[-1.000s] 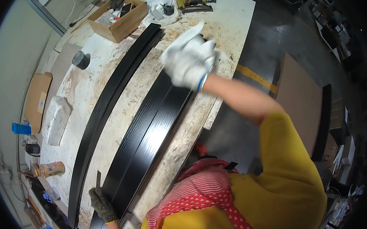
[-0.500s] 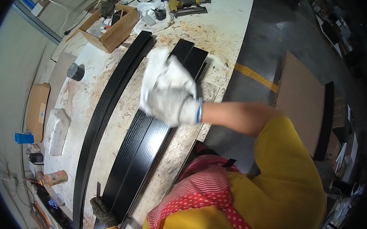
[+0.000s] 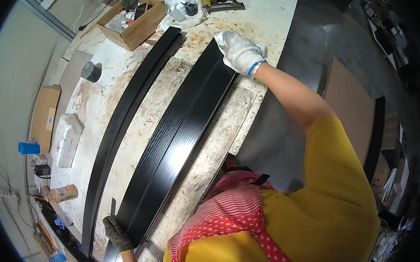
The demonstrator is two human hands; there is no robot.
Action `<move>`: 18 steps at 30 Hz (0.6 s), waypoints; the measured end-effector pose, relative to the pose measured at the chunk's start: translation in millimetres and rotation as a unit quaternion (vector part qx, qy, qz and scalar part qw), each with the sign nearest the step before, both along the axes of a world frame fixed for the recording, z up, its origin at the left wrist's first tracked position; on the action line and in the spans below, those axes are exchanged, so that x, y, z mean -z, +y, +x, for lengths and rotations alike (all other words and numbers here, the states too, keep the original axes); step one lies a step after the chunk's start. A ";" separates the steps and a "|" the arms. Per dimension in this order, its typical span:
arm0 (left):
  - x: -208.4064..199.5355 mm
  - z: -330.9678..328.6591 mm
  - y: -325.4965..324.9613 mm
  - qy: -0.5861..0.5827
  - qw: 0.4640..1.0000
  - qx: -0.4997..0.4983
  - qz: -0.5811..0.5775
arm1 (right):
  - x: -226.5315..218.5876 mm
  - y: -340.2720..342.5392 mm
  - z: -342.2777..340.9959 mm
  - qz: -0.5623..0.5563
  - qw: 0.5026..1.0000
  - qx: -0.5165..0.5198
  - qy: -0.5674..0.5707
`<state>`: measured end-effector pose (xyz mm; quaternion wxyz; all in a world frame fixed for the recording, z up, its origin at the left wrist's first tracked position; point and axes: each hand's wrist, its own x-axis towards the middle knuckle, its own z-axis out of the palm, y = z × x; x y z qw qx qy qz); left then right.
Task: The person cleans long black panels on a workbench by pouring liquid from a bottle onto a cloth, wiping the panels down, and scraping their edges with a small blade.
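Observation:
Two long black boards (image 3: 168, 142) with a wood-grain finish lie side by side on the worktable. At their far end, my right hand (image 3: 240, 53), in a white knitted glove, presses a white cloth (image 3: 220, 37) onto the surface. Its fingers are closed over the cloth. My left hand (image 3: 117, 234), in a dark grey glove, rests at the left edge of the near end of the boards, fingers curled. A thin dark flat strip (image 3: 113, 206) sticks up from it. Left of the pair lies a separate long black profile (image 3: 123, 113).
The stained white worktable (image 3: 231, 110) carries a cardboard box (image 3: 134, 31) of odds and ends, nail guns (image 3: 224, 0), a dark round container (image 3: 91, 71), a white wrapped block (image 3: 66, 140) and a bottle (image 3: 63, 194). A large brown panel (image 3: 349, 109) stands to the right.
My right hand has moved away from me with the cloth, from above the middle of the boards to their far end. My left hand has stayed nearly in place.

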<state>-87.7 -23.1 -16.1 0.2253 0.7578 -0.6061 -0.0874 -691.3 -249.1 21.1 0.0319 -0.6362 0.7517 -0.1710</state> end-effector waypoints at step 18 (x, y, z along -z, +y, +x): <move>22.9 24.4 -9.5 -0.123 0.990 0.046 -0.045 | 77.9 145.6 307.2 -0.017 0.861 -0.508 0.020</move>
